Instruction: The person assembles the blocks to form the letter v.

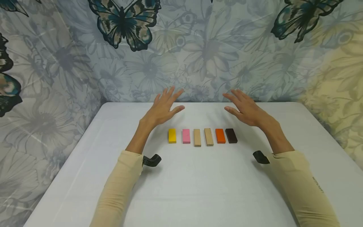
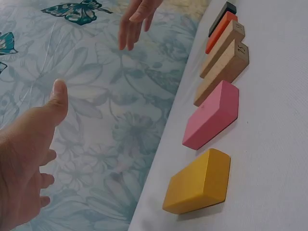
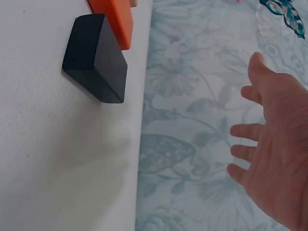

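Several small rectangular blocks lie in a row on the white table. From left to right in the head view come a yellow block [image 1: 172, 136], a pink block [image 1: 186, 136], two plain wooden blocks [image 1: 197, 137] [image 1: 208, 137], an orange block [image 1: 220, 136] and a black block [image 1: 231, 136]. My left hand [image 1: 161, 108] hovers behind the yellow block, fingers spread and holding nothing. Behind the black block, my right hand [image 1: 246, 108] is raised with fingers extended, likewise holding nothing. In the left wrist view, the nearer wooden block [image 2: 224, 72] carries dark markings on its end.
The white table [image 1: 198, 189] reaches back to a wall hanging [image 1: 207, 56] printed with flowers and butterflies. Black wrist cameras sit at the left cuff [image 1: 152, 160] and the right cuff [image 1: 261, 157], low over the tabletop.
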### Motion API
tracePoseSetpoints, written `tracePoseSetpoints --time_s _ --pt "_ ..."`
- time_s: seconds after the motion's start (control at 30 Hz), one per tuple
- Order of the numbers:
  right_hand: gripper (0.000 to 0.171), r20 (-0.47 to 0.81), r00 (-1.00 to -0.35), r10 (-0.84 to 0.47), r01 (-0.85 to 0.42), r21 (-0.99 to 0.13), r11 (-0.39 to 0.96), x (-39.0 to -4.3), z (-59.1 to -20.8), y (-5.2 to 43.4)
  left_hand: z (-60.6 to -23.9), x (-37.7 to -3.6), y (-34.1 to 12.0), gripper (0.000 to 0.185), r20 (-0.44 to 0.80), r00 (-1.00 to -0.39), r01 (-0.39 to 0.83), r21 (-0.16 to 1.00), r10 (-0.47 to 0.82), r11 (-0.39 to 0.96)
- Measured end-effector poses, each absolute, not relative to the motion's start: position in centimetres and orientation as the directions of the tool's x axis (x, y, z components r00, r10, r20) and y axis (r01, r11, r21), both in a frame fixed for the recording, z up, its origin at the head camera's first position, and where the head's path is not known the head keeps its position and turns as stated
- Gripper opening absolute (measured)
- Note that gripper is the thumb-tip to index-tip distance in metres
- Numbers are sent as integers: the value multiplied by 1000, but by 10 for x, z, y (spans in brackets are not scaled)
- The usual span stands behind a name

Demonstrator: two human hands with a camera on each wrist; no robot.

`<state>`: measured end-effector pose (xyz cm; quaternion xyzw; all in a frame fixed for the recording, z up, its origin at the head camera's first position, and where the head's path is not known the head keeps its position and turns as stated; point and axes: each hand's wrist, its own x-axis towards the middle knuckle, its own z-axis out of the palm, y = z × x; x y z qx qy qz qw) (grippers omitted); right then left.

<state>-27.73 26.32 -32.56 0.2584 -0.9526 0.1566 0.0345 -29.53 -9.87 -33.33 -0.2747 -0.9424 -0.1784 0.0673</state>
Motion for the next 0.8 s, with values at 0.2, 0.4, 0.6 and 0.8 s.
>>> tracePoseSetpoints --time_s 0.2,0.4,0.6,0.8 --pt "61 123 -869 -479 -493 -290 820 -274 -323 258 -333 -289 -97 69 200 -816 578 283 542 765" --pt "61 67 -851 -521 -518 -275 810 -265 -327 251 -336 -275 -91 65 127 -744 665 243 656 707" --pt "59 26 -796 -605 -592 -242 769 -245 -327 244 -343 -258 -86 61 34 -671 730 202 740 653" --pt "57 -37 -736 -676 -654 -219 724 -226 -326 239 -351 -241 -84 60 -28 -580 793 211 814 572"
